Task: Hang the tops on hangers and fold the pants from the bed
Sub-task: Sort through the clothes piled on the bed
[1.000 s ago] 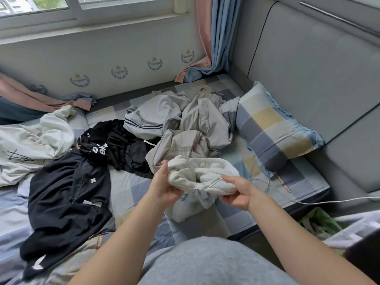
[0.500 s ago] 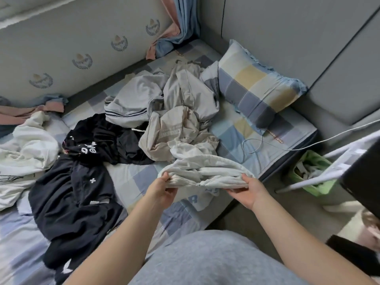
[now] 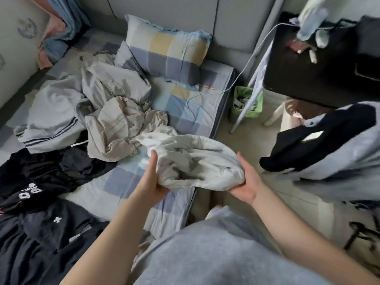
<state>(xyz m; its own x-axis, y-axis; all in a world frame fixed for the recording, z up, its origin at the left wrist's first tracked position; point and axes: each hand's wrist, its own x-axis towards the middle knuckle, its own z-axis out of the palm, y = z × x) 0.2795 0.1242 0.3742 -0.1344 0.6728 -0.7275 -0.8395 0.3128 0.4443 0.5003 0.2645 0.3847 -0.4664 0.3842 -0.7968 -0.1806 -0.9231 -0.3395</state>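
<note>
2 hands (image 3: 153, 179) (image 3: 245, 182) half under white garment (image 3: 197, 159)

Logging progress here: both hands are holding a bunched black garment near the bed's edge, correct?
Not quite: the head view shows the left hand and right hand holding a bunched white fabric garment, not a black one, near the edge of the checked bed.

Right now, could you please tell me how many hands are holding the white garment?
2. The left hand grips the white garment at its left side, over the bed; the right hand holds its right end.
</note>
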